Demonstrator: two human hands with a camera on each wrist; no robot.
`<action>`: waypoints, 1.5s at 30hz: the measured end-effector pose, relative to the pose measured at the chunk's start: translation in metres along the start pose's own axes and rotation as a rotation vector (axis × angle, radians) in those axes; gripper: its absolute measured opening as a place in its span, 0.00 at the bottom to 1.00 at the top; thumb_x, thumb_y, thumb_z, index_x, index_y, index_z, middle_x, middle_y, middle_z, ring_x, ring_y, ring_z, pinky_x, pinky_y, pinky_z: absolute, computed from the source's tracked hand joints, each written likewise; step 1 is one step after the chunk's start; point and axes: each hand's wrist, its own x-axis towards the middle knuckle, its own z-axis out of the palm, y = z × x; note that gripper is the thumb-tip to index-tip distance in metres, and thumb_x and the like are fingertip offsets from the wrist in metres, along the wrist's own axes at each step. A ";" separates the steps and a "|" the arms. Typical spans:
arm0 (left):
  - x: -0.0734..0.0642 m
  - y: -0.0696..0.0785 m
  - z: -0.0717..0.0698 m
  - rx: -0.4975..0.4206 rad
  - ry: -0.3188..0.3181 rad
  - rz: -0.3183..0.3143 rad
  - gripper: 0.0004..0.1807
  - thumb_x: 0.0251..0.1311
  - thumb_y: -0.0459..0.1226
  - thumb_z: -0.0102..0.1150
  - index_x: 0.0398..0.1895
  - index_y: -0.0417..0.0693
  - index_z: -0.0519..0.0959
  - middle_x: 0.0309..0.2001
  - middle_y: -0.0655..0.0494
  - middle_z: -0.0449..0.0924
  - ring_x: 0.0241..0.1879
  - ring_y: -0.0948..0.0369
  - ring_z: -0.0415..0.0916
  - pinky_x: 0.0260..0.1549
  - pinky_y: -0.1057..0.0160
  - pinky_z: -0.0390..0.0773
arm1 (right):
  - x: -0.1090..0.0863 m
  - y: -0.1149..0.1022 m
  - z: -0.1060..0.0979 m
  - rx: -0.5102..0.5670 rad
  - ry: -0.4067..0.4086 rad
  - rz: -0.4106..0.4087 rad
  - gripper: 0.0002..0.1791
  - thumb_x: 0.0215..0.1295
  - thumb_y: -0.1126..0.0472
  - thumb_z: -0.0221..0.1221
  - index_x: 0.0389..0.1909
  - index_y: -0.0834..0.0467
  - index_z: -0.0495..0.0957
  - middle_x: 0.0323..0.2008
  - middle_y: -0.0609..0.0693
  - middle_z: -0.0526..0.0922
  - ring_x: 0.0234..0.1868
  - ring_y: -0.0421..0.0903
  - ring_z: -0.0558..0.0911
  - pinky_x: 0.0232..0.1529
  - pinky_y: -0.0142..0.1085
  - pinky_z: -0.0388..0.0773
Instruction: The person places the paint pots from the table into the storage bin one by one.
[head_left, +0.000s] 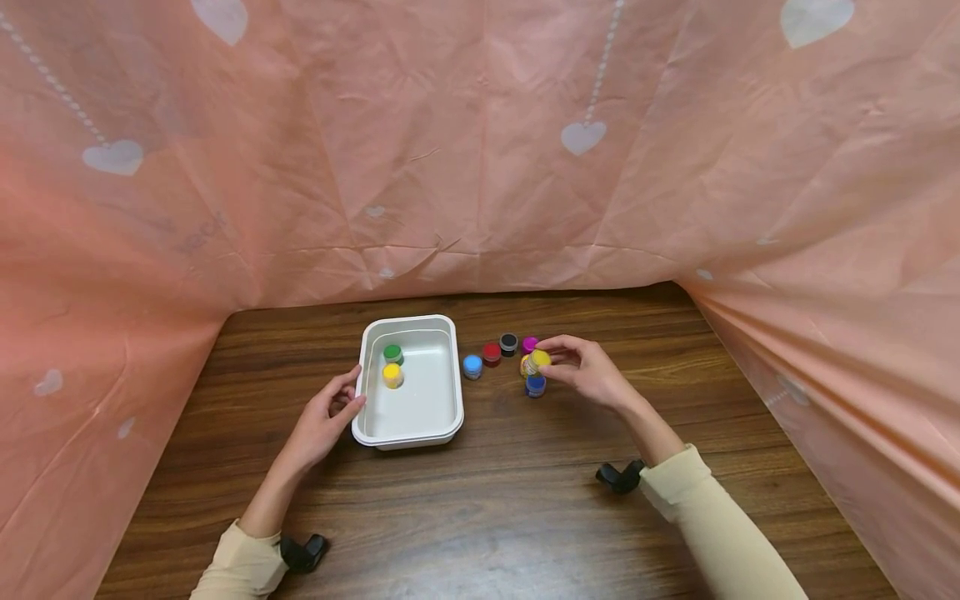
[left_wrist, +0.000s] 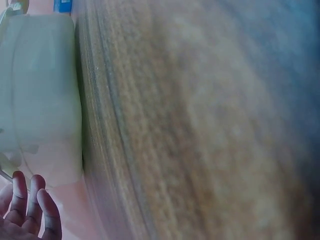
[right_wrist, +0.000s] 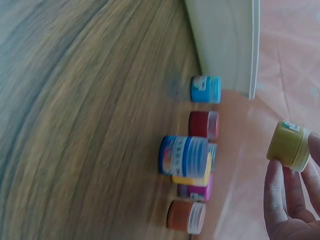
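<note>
Dark yellow jar [right_wrist: 286, 144], one: raised above the table at the tray's right, pinched at its sides between right hand's [head_left: 588, 373] thumb and fingers, probably to keep lid and base free. Squat; lid up, its lid-to-base axis near upright, slightly tilted.
Loose jars beneath and beside it: dark blue jar [head_left: 535, 386], red jar [head_left: 491, 355], light blue jar [head_left: 472, 367].
White tray [head_left: 420, 404], one: lengthwise away from the person; holds green jar [head_left: 393, 355] and bright yellow jar [head_left: 392, 376].
Left hand [head_left: 321, 427]: at tray's left rim, thumb and fingers apart, presumably steadying.
</note>
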 end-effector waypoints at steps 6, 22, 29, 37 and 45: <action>0.002 0.000 0.000 0.016 -0.003 -0.001 0.29 0.74 0.35 0.60 0.74 0.36 0.68 0.46 0.43 0.76 0.43 0.64 0.73 0.41 0.71 0.75 | 0.007 -0.010 0.010 0.008 -0.028 -0.009 0.21 0.71 0.62 0.65 0.63 0.61 0.78 0.62 0.60 0.79 0.63 0.61 0.78 0.53 0.38 0.82; 0.001 -0.002 -0.001 0.006 -0.006 -0.012 0.28 0.74 0.36 0.59 0.74 0.37 0.69 0.46 0.44 0.75 0.44 0.62 0.73 0.41 0.71 0.75 | 0.029 -0.034 0.040 -0.003 -0.063 -0.067 0.20 0.69 0.61 0.68 0.59 0.58 0.81 0.56 0.55 0.85 0.58 0.56 0.82 0.51 0.36 0.82; -0.001 -0.005 0.000 0.013 0.003 0.017 0.28 0.74 0.36 0.59 0.74 0.36 0.69 0.44 0.46 0.75 0.42 0.65 0.73 0.40 0.73 0.75 | 0.040 -0.044 0.059 0.005 -0.097 -0.091 0.21 0.68 0.62 0.68 0.61 0.61 0.80 0.56 0.55 0.85 0.60 0.56 0.82 0.58 0.42 0.81; 0.001 -0.002 -0.001 0.014 0.002 -0.012 0.29 0.74 0.36 0.60 0.74 0.37 0.69 0.45 0.45 0.75 0.44 0.63 0.73 0.42 0.70 0.75 | 0.054 -0.053 0.084 0.021 -0.135 -0.090 0.21 0.67 0.63 0.69 0.60 0.59 0.81 0.55 0.55 0.85 0.57 0.53 0.84 0.51 0.37 0.83; 0.004 -0.001 0.001 0.048 0.010 -0.003 0.28 0.74 0.31 0.58 0.74 0.32 0.67 0.45 0.43 0.75 0.43 0.63 0.72 0.42 0.70 0.75 | 0.068 -0.057 0.108 -0.003 -0.167 -0.085 0.19 0.68 0.63 0.68 0.59 0.60 0.81 0.55 0.56 0.84 0.58 0.55 0.83 0.54 0.37 0.82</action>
